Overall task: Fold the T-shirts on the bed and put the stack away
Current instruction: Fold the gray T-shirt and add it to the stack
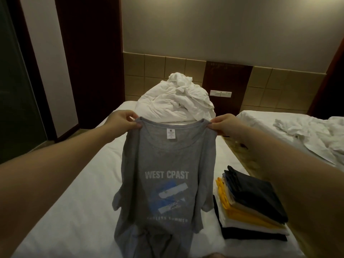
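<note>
Two hands: the left hand (122, 121) and the right hand (223, 125) are each closed in a pinch on a shoulder of the grey T-shirt (163, 183), thumb against fingers, one at either end of the collar.
Grey T-shirt: it is held up over the bed (74, 211) and hangs straight down from the two pinches, printed front turned to the camera.
Hem: it appears to be gathered on the sheet below, though the lower edge of the view cuts it off.
Long axis: collar to hem runs straight below the grip line and back toward the person; the shoulder line is spanned roughly level between the hands.
Nearer hand: both are held at like reach, so neither is favoured for the laying down. The right one is nearer the folded stack (251, 207).
Folded stack: it is set below and outside the right pinch, just beside the hanging sleeve, with a black shirt on top.
Open sheet: bare mattress lies below and outside the left pinch, judged room enough for the shirt to be laid flat.
Crumpled white bedding (176, 101): it is heaped beyond the grip, behind the collar.
Second bed (279, 131): it is seen past the right hand.
In the way: only the stack. A lowering biased toward the left pinch is judged safer, so that the pile is not brushed by the sleeve.
</note>
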